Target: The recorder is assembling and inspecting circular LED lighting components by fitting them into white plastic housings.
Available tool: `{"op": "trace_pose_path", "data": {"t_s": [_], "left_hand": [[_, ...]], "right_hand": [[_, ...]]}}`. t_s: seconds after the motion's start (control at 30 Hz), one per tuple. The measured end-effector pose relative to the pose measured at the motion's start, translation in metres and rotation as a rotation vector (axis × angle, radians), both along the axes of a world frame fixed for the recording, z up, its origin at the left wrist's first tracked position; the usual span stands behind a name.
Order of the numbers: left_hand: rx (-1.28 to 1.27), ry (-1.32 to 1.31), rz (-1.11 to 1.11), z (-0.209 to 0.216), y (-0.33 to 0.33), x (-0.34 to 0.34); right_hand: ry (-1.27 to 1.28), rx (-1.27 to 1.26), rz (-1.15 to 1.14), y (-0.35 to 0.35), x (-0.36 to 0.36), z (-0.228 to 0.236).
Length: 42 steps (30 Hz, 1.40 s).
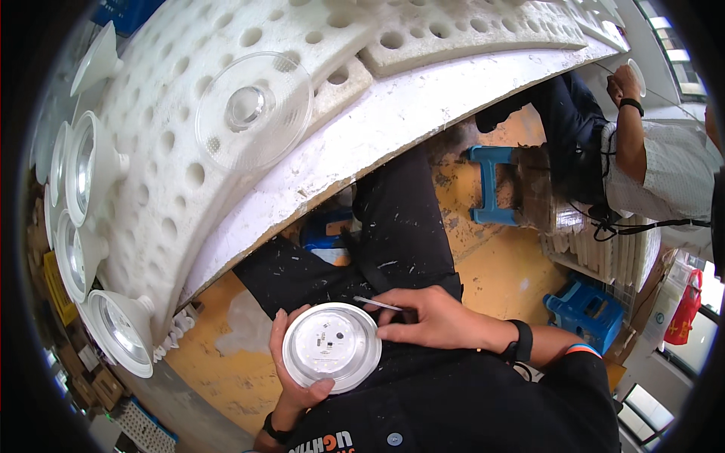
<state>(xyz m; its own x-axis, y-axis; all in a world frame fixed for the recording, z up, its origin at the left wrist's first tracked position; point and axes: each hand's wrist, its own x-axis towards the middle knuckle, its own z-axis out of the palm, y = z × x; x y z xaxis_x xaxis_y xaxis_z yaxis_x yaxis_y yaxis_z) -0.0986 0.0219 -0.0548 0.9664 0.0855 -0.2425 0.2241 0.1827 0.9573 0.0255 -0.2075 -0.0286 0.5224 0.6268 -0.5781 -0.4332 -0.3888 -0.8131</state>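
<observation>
One clear cover (254,108) lies beyond held lamp (330,349).

Wht lamp (330,355), blk shirt (468,400), blue stool (585,311), red bag (683,308)

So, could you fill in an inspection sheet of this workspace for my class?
Surface: white tabletop under white foam slabs with round holes.
Job's things: round white lamp showing its inner face; slim grey metal-looking tool.
Clutter: clear round plastic-looking disc on the foam; white funnel-shaped housings along its left side.
Grips: left grip holds the lamp; right grip holds the tool beside it.
Cables: black cord at a co-worker's waist, purpose unclear.
Surroundings: co-worker in a pale shirt, blue plastic stools, worn orange floor.
</observation>
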Motion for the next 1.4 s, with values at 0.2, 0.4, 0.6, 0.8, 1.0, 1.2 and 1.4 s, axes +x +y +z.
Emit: {"op": "trace_pose_path", "data": {"t_s": [0.2, 0.4, 0.6, 0.8, 1.0, 1.2, 1.4], "left_hand": [[-0.327, 0.316, -0.030, 0.017, 0.008, 0.021], [-0.302, 0.297, -0.368, 0.019, 0.014, 0.055], [-0.177, 0.378, -0.349, 0.029, 0.015, 0.048], [-0.109, 0.378, -0.380, 0.033, 0.014, 0.051], [-0.074, 0.345, -0.427, 0.034, 0.014, 0.057], [-0.108, 0.380, -0.387, 0.036, 0.016, 0.052], [-0.113, 0.357, -0.322, 0.037, 0.014, 0.044]], "right_hand": [[-0.322, 0.100, 0.127, 0.014, 0.010, -0.019], [-0.699, 0.165, 0.264, 0.021, 0.027, -0.018], [-0.940, -0.051, 0.291, -0.002, 0.028, 0.005], [-1.027, -0.008, 0.328, 0.006, 0.027, 0.006], [-1.033, -0.004, 0.369, 0.010, 0.027, 0.005], [-1.018, -0.088, 0.439, 0.002, 0.022, 0.009], [-0.881, -0.182, 0.518, -0.012, 0.008, 0.025]]}}
